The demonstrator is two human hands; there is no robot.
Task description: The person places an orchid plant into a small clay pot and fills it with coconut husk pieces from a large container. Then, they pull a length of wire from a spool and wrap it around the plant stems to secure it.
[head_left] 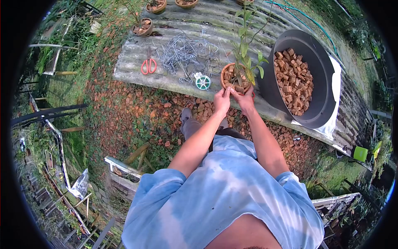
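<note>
Both hands are at the near rim of a terracotta pot point(227, 74) holding a leafy plant point(243, 50), set close to the front edge of a corrugated sheet point(132, 68). Left hand point(222, 99): fingers drawn in narrow, thumb and fingertips at the rim. Right hand point(245, 99): same, narrow, close beside the left, fingertips at the rim. Whether either one pinches something thin is too small to tell. A bit of red shows beside the right hand, mostly hidden, can't identify. Lower leaves cover part of the brown chunks in the pot; stem base hard to make out. Top of the plant runs close to the upper picture edge.

Left of the pot: green-and-white spool point(203, 82) near it, then a tangle of metal wire hooks point(182, 52), single pieces not separable. Red-handled scissors point(149, 66) lie farther left, blade tips hard to see. Right of the pot: large dark tub point(325, 95), tilted, with brown chunks point(293, 83) inside; depth not visible. White sack point(327, 130) partly hidden under the tub. Small pot point(144, 27) at the far left of the sheet, more pots point(156, 6) cut off at the top edge. Teal hose point(321, 31) upper right. Green object point(360, 154) at lower right, type unclear.
</note>
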